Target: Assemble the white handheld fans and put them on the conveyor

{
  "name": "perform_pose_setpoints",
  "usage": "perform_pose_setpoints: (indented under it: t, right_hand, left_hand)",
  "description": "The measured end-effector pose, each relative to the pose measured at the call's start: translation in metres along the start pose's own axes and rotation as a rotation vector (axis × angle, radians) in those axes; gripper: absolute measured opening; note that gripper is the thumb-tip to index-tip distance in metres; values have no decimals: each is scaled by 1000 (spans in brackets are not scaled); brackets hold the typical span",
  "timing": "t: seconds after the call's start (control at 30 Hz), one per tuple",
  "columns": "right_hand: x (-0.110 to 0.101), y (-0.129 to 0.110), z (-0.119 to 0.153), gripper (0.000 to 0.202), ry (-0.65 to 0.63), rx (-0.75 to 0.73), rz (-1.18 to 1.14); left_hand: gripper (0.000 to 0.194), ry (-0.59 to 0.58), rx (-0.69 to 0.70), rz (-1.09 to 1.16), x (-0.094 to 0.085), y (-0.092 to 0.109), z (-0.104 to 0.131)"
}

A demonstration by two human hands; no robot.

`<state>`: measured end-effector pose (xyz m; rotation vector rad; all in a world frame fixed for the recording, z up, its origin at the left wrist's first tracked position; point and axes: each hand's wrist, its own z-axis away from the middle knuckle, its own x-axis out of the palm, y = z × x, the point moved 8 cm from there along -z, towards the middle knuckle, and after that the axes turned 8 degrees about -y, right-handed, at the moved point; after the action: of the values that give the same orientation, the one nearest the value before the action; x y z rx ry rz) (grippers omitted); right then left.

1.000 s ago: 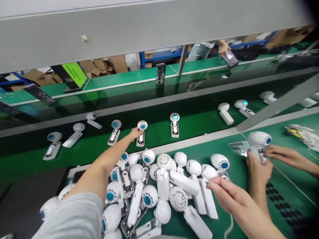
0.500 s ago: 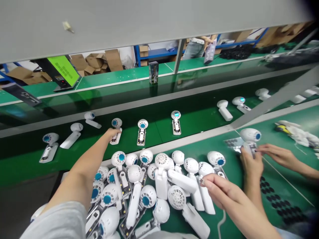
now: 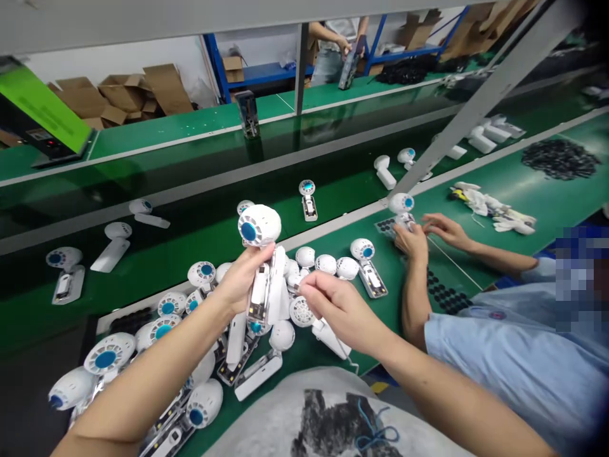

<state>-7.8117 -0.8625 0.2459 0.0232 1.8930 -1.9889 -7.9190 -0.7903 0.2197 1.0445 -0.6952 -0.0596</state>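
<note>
Left hand (image 3: 236, 282): closed firmly around the handheld fan, with the thumb high at the fan's neck.
Handheld fan (image 3: 259, 289): raised in the left hand, above the other fans (image 3: 202, 406) on the bench (image 3: 380, 327); its long axis stands almost upright, round head on top.
Right hand (image 3: 343, 306): just to the right of this fan, fingertips pointing left; thumb and forefinger pinched narrow, but what is between them cannot be told.

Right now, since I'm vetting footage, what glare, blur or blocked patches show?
Head view: dark box reflected in the glossy surface below; head view: lettering on the green panel unreadably soft; head view: blocky pixels near right edge, top-right corner dark.
</note>
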Motion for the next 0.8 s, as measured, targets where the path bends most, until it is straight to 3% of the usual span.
perform_pose_setpoints:
  t: [0.13, 0.3, 0.47, 0.8]
  right_hand:
    - [2, -4, 5, 20, 4, -42, 27]
    - [-2, -2, 12, 22, 14, -52, 56]
    - [1, 2, 14, 21, -48, -53, 155]
    - [12, 20, 7, 22, -117, 11, 26]
  left_hand:
    - [30, -17, -20, -23, 18, -15, 9]
    - [37, -41, -19, -122, 27, -19, 13]
    - [42, -23, 9, -297, 29, -22, 17]
    - [36, -32, -93, -289, 24, -31, 18]
